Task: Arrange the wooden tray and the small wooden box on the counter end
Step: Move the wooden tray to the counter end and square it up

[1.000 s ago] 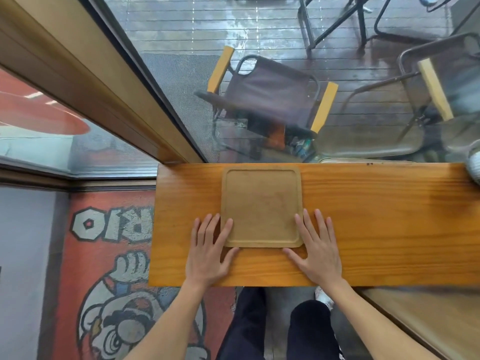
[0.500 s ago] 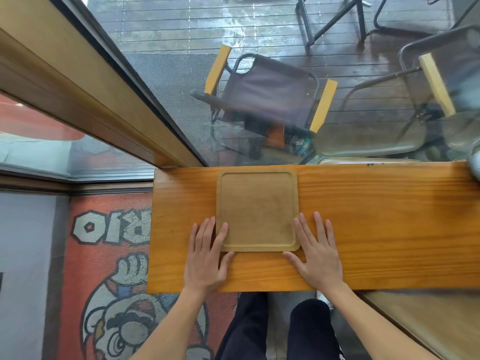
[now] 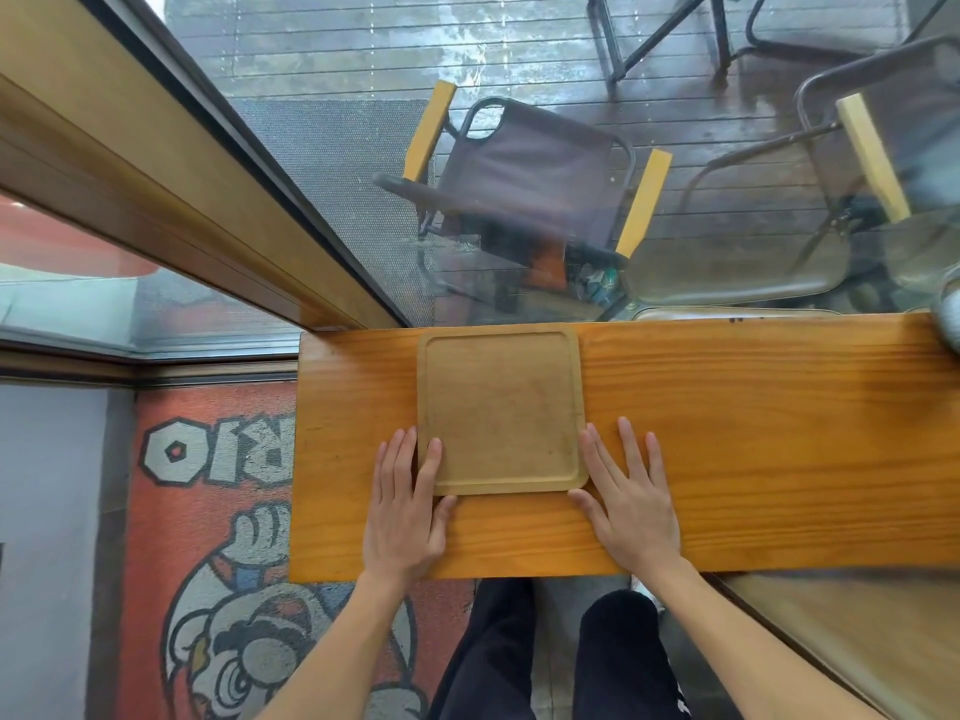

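A square, pale wooden tray (image 3: pixel 501 407) with a low rim lies flat near the left end of the orange wooden counter (image 3: pixel 753 433), its far edge against the window side. My left hand (image 3: pixel 408 504) lies flat at the tray's near left corner, thumb under the corner and a finger resting on the rim. My right hand (image 3: pixel 631 498) lies flat at the near right corner, thumb touching the tray's edge. Both hands have fingers spread. No small wooden box is in view.
The counter ends at the left (image 3: pixel 298 449) above a red floor mat (image 3: pixel 208 537). A window pane runs along the counter's far edge, with folding chairs (image 3: pixel 530 174) outside. A grey-white object (image 3: pixel 948 314) sits at the counter's far right edge.
The tray has slid away from me toward the window edge, and both hands have followed it at its near corners. The camera has tilted slightly.
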Demonstrator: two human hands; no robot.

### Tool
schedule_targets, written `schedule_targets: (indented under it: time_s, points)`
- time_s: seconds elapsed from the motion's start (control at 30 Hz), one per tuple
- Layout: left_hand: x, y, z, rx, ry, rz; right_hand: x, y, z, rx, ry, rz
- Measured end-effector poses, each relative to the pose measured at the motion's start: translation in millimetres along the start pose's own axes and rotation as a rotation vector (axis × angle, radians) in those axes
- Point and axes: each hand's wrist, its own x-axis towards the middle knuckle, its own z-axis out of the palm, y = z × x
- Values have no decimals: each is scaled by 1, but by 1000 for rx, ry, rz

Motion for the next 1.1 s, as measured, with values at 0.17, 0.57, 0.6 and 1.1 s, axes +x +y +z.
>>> schedule_targets:
  time_s: [0.17,0.57,0.6,1.1]
  points:
    - [0,1,0,-10,2,2,-1,0,1,31,8,39]
    - [-1,0,-1,-48,2,-16,0,1,0,-6,-25,38]
    - [0,0,-1,-49,0,-16,0,1,1,-9,-23,38]
    - [-1,-1,-1,-78,-7,-27,0,3,3,-6,16,36]
